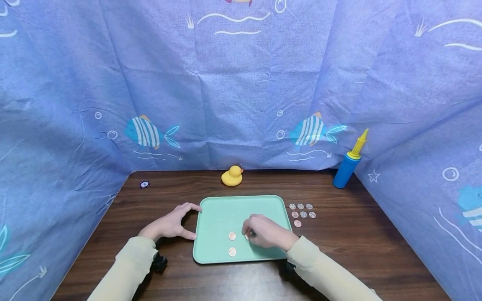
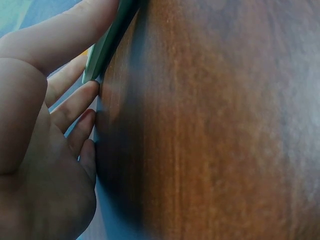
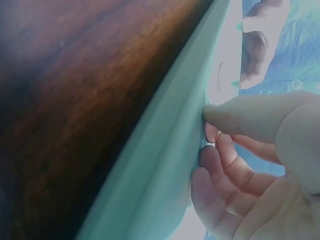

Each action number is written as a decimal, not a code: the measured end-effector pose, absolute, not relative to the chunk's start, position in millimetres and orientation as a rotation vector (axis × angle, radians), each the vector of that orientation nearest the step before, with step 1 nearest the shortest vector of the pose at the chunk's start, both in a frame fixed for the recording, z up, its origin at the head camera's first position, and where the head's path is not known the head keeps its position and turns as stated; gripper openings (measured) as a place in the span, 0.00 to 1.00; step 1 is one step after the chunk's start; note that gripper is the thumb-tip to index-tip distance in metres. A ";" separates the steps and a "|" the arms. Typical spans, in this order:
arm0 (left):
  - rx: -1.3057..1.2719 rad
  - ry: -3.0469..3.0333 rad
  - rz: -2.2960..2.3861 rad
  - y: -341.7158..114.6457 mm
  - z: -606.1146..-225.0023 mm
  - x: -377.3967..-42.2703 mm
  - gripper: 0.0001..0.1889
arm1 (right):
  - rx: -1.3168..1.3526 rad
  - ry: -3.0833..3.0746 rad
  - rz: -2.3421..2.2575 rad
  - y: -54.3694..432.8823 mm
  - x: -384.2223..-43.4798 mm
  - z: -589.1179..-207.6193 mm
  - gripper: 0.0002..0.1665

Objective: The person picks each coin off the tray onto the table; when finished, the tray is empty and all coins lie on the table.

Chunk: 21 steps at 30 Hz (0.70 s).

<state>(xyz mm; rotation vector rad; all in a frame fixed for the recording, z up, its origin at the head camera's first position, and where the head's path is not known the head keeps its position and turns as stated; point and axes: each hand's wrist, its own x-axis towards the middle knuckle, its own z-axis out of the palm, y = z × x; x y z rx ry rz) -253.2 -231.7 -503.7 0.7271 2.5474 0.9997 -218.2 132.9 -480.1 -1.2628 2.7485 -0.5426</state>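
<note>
My right hand [image 1: 265, 232] is over the middle of a mint-green tray [image 1: 214, 213], pinching a copper-coloured coin [image 3: 211, 132] between thumb and fingers, close to the tray's surface. In the head view that coin is mostly hidden by the fingers. To its left, two more coins lie flat in the tray: one coin [image 1: 232, 236] further back, another coin [image 1: 232, 251] nearer the front rim. At the tray's left edge my left hand [image 1: 171, 223] rests with thumb and forefinger spread wide, their tips at the rim. The left wrist view shows its fingers extended beside the tray edge [image 2: 112, 42].
Right of the tray, several coins [image 1: 303, 214] lie in rows on the dark wood table [image 1: 350, 234]. A yellow rubber duck [image 1: 232, 176] sits behind the tray. A blue hand pump [image 1: 346, 169] stands at the back right, a poker chip [image 1: 144, 184] at the back left. Fish-print cloth [image 1: 233, 104] surrounds the table.
</note>
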 end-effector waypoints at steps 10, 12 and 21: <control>0.707 2.542 1.007 -232.0 -503.4 -252.0 0.44 | -1.360 2.733 -0.667 136.4 -216.8 -482.7 0.10; 0.703 2.537 1.009 -231.9 -503.4 -251.7 0.44 | -1.343 2.719 -0.682 137.6 -216.4 -483.1 0.10; 0.713 2.537 1.013 -231.6 -503.4 -252.4 0.44 | -1.227 2.659 -0.839 150.9 -216.9 -481.7 0.11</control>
